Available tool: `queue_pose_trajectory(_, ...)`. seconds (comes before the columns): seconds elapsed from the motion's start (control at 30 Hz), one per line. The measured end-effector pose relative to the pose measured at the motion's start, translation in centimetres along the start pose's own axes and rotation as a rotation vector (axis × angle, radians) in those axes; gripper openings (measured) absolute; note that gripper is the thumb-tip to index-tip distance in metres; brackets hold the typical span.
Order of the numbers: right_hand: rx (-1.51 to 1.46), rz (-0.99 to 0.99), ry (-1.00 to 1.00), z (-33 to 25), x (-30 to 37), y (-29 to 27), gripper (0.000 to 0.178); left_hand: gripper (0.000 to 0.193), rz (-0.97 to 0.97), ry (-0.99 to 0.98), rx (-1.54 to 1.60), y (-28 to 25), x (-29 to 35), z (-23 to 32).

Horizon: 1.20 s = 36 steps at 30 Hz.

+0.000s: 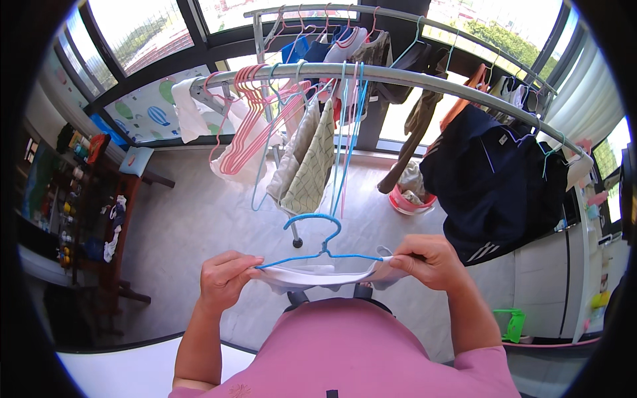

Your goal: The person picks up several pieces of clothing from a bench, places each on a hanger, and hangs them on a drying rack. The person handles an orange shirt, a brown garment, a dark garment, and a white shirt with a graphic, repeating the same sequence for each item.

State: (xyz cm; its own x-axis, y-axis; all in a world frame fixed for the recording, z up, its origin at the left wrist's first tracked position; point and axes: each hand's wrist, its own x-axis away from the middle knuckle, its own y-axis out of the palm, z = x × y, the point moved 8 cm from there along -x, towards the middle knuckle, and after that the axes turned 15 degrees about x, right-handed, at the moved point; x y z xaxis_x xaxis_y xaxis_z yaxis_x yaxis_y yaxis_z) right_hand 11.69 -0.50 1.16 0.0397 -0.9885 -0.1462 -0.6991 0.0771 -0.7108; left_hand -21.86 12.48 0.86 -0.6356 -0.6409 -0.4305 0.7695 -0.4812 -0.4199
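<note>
In front of my chest a blue hanger (pixel 324 247) is held level, its hook upright and curving to the left. A white garment (pixel 312 278) hangs from it, with the neckline sagging below the hanger's bar. My left hand (pixel 227 278) pinches the garment at the hanger's left end, thumb and fingers closed. At the other end my right hand (pixel 432 261) is closed on the garment's right shoulder, beside the hanger tip. Most of the garment below the neckline is hidden from view.
Beyond my hands runs a metal clothes rail (pixel 398 75) with pink hangers (pixel 249 129), a folded checked cloth (pixel 308 159) and dark clothing (pixel 497 179). A second rail (pixel 458 31) stands behind it. A red basin (pixel 411 201) holding cloth sits on the floor; a green plastic item (pixel 512 325) is at right.
</note>
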Motion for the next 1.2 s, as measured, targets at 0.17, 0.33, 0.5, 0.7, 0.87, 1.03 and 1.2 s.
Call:
queue_pose_trajectory(0.17,0.004,0.182,0.05,1.0,1.0,0.1,0.012,0.018,0.136,0.13,0.044,1.0,-0.7,1.0)
queue_pose_trajectory(0.33,-0.019,0.226,0.057,0.5,1.4,-0.3,0.013,0.013,-0.01,0.244,-0.327,1.9,-2.9,3.1)
queue_pose_trajectory(0.5,0.242,0.067,-0.073,-1.5,1.1,-0.7,0.014,0.018,-0.039,0.084,-0.329,-0.7,-1.3,-0.9)
queue_pose_trajectory(0.7,0.544,0.266,-0.255,-5.0,2.3,-3.7,0.017,0.013,0.01,0.302,-0.315,-0.6,-3.2,4.1)
queue_pose_trajectory(0.87,0.461,0.065,-0.228,0.1,5.8,2.0,0.016,0.012,-0.249,0.165,-0.303,5.5,-0.9,-1.4)
queue_pose_trajectory(1.03,0.154,0.017,0.105,5.1,11.1,0.9,0.013,0.016,-0.04,0.114,-0.142,6.9,0.2,-2.8)
queue_pose_trajectory(1.2,-0.257,-0.249,0.487,6.8,16.4,1.9,0.022,0.028,-0.243,0.14,-0.067,12.6,-1.1,-2.6)
